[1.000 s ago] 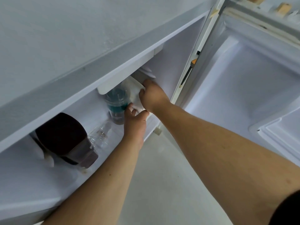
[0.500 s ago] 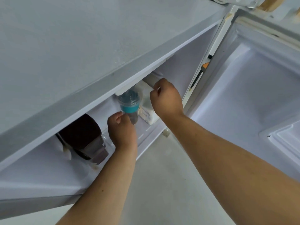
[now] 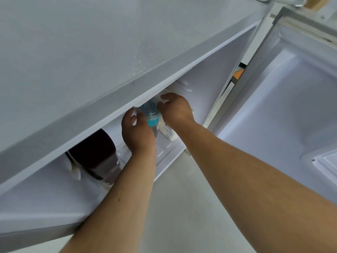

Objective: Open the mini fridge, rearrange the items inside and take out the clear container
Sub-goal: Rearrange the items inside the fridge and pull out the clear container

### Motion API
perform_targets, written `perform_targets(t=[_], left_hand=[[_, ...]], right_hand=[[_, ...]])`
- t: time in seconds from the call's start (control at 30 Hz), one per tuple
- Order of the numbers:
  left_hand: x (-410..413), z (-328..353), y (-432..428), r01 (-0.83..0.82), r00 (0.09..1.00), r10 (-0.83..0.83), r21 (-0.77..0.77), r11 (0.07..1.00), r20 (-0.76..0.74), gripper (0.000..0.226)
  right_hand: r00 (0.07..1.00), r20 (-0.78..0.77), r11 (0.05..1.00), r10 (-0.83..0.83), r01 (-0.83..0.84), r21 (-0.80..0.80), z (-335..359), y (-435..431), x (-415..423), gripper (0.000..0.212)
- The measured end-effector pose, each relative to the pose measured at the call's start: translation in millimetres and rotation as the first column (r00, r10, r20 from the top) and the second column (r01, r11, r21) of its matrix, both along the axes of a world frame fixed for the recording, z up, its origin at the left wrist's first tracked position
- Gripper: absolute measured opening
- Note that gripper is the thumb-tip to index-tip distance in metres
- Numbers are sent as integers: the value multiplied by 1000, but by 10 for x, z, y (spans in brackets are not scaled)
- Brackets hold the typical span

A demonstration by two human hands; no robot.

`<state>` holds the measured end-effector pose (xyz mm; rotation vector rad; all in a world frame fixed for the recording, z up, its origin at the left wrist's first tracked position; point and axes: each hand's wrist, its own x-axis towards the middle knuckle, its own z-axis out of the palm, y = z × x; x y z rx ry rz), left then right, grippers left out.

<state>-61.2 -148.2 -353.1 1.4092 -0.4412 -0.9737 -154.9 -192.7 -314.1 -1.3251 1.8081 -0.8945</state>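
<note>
The mini fridge [image 3: 209, 84] stands open, its door [image 3: 291, 99] swung out at three o'clock. Both hands work at the shelf's right end. The left hand [image 3: 138, 132] has its fingers curled around a clear cup with a teal band [image 3: 150, 114], gripping its side; the right hand [image 3: 176, 111] lies spread and unclenched over a white carton [image 3: 166, 131] just beside the cup, at its four o'clock.

The cup looks like thin, stiff plastic (probably light, and likely slick if cold), so a wrap around the banded middle seems safer than a pinch at the rim; what it holds cannot be made out.

At eight o'clock from the hands sits a clear container with a dark lid [image 3: 98, 157], its contents dark. Between it and the left wrist lies something transparent [image 3: 122, 152], too faint to identify.
</note>
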Motion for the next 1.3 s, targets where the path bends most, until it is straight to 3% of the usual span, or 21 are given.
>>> perform_targets(t=[0.23,0.5,0.67,0.8,1.1,1.3], left_hand=[[14,33,-15,-22,999,23,-17,1000,32,30],[14,102,126,-31,999,31,-79,996,9,27],[-12,42,438,27,1000,-25,-110,994,18,24],[14,-293,677,81,996,-81,11,997,39,21],[91,-894,810,171,961,-227,305,937,156,15],[110,-960,814,241,914,-342,386,890,218,33]], right_hand=[[993,111,999,-49,46,28,-24,-52,29,27],[990,132,999,-48,51,-18,9,126,-43,21],[979,196,997,-56,65,-41,-63,456,-167,18],[981,180,998,-69,66,22,-354,726,-244,11],[991,98,944,-86,50,326,-1130,745,-226,13],[995,55,943,-88,65,328,-1383,708,-193,12]])
